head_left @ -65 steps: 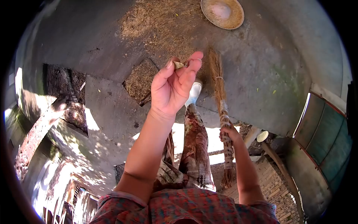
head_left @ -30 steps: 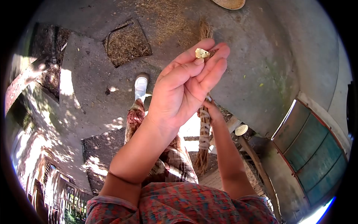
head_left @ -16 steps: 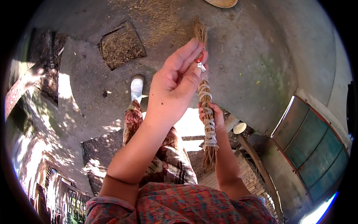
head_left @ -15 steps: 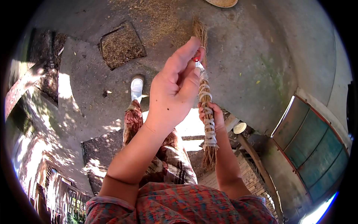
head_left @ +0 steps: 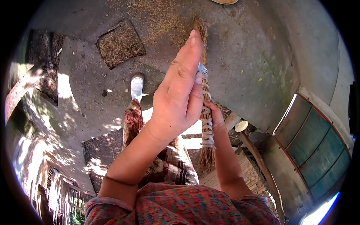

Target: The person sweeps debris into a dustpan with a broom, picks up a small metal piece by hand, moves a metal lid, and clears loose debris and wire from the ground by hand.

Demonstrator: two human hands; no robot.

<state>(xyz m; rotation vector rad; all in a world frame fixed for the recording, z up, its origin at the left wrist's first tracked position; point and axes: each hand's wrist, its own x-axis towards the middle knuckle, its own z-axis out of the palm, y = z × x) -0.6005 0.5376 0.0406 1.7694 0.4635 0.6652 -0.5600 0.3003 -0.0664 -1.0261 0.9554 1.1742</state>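
A straw hand broom [head_left: 207, 122] stands lengthwise before me, its stalks bound in spiral turns of pale strip. My right hand [head_left: 215, 116] is closed round the bound handle from the right side. Close to the camera, my left hand [head_left: 178, 88] lies along the broom's upper part, fingers long and together, thumb pressed in. Between its thumb and fingers shows a white plastic strip [head_left: 202, 69] with printed marks. The left hand hides part of the broom and most of the strip. Loose bristle ends rise beyond the fingertips.
A dark square pan [head_left: 120, 45] of chaff lies on the concrete floor, with scattered chaff [head_left: 165, 18] beside it. At top right is part of a round tray [head_left: 225, 1]. A wooden pole [head_left: 258, 159] and a green metal door [head_left: 311, 138] stand at right.
My left hand has turned and its fingers have straightened, covering the red patch on the strip. The broom has shifted slightly left, and my right hand stays on it.
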